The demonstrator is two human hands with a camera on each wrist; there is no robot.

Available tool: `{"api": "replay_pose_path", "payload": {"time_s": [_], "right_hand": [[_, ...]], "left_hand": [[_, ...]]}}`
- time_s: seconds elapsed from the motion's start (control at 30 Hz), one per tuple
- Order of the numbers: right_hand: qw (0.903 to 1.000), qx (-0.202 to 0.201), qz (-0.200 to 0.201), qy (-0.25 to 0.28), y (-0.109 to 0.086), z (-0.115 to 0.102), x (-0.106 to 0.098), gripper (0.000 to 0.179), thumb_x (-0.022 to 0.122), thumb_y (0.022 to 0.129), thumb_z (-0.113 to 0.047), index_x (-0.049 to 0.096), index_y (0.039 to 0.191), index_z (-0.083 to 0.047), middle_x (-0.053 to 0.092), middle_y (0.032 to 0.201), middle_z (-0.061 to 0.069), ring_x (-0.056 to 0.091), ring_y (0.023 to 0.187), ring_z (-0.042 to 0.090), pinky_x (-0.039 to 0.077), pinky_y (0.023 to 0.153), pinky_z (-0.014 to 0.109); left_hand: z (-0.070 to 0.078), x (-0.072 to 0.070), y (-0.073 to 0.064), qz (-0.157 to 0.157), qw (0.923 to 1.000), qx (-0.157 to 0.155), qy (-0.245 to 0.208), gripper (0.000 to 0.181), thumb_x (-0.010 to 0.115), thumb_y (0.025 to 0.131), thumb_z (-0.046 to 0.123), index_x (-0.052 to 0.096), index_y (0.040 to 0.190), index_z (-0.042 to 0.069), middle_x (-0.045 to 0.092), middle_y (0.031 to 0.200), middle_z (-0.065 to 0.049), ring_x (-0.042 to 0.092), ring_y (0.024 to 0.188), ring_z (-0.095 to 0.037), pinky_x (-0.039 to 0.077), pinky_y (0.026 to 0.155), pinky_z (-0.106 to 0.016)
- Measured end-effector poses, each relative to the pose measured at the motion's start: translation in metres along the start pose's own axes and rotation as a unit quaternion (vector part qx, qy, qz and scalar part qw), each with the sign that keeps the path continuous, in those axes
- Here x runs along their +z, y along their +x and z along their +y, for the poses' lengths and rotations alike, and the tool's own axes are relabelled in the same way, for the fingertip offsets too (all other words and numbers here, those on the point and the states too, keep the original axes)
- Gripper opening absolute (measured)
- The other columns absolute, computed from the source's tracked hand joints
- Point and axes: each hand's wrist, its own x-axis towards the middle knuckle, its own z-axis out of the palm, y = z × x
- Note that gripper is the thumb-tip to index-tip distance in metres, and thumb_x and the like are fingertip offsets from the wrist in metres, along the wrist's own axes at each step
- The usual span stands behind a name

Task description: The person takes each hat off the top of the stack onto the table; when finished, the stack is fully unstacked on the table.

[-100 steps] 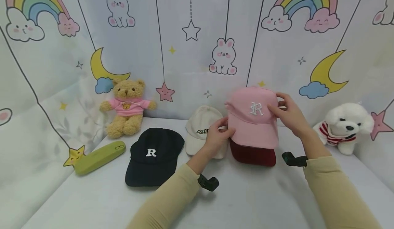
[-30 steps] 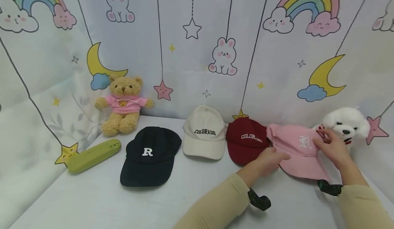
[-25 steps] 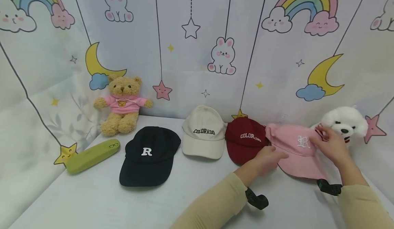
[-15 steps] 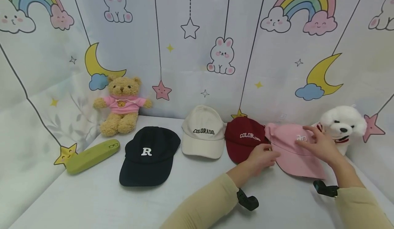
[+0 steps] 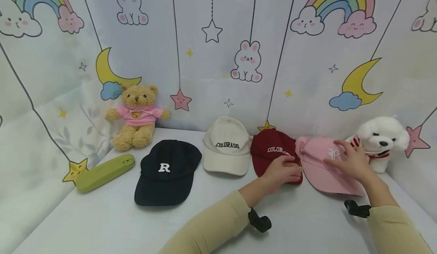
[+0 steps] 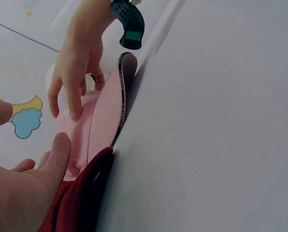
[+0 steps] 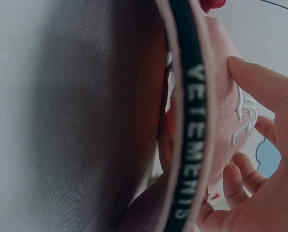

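The pink baseball cap (image 5: 332,182), embroidered with a white letter, lies at the right of a row of caps. My right hand (image 5: 353,163) rests over its crown with spread fingers, covering part of the letter. In the right wrist view, the thumb touches the crown of the pink cap (image 7: 221,92), beside the brim's lettered edge. My left hand (image 5: 280,173) is at the front of the maroon cap (image 5: 269,142), its fingers loosely extended and hiding much of the brim. In the left wrist view, the left hand (image 6: 25,193) grips nothing.
Left of the maroon cap sit a cream cap (image 5: 226,147) and a black cap (image 5: 167,170). A green glasses case (image 5: 104,173) and a teddy bear (image 5: 138,121) are farther left. A white plush dog (image 5: 382,140) sits behind the right hand. A printed cloth hangs behind.
The pink cap came off the maroon cap and was set down to its right. My right hand let go of its side and shifted onto the crown; my left hand moved left to the maroon cap.
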Motion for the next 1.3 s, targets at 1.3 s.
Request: {"api": "replay_pose_path", "payload": {"time_s": [1.3], "right_hand": [[0.9783,-0.129,0.009,0.162,0.030,-0.172,0.036,0.074,0.067,0.097,-0.040,0.033,0.156,-0.011,0.040,0.134,0.029,0.043,0.122,0.046,0.041,0.096,0.064]], "left_hand": [[0.073,-0.144,-0.052,0.016,0.9847,0.150,0.087,0.055,0.064,0.098,0.010,0.042,0.148,0.001,0.056,0.137,-0.019,0.065,0.108,-0.025,0.053,0.094,-0.035]]}}
